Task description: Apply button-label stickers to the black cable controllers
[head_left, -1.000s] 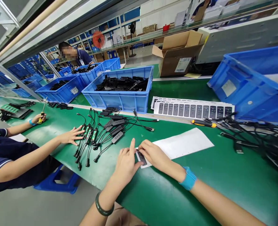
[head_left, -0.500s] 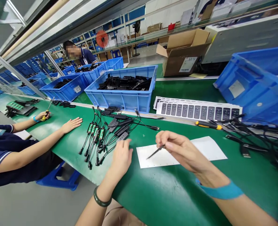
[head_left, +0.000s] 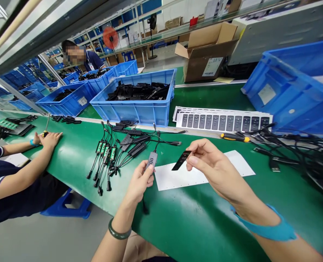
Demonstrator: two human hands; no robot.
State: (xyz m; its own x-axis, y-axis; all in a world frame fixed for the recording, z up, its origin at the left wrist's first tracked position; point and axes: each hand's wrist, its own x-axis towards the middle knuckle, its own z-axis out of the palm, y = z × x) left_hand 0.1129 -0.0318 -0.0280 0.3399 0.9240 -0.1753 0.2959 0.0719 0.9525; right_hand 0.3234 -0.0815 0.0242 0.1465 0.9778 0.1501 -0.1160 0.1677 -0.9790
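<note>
My left hand (head_left: pixel 140 182) is closed around a small black controller box (head_left: pixel 152 160) with slots in its face and a cable at each end. Between the thumb and fingers of my right hand (head_left: pixel 210 163) is a thin black label (head_left: pixel 181 160), tilted, its printed side partly showing. Under that hand a white backing sheet (head_left: pixel 194 176) lies on the green table. Left of my left hand are several more black controller boxes (head_left: pixel 137 148) with cables. Beside them lie several bare green circuit boards (head_left: pixel 106 151), also with cables attached.
A blue bin (head_left: pixel 134 109) full of black casings stands behind the cables. Sheets of black labels (head_left: pixel 224 122) lie at its right, with a yellow-black screwdriver (head_left: pixel 235 137) in front and tangled cables (head_left: pixel 295 156) beyond. At the left, a co-worker's hands (head_left: pixel 48 140) are near another screwdriver.
My left hand has picked up a controller box from the pile and brought it nearer. The label in my right hand has turned to show its face. The co-worker's hands have come together.
</note>
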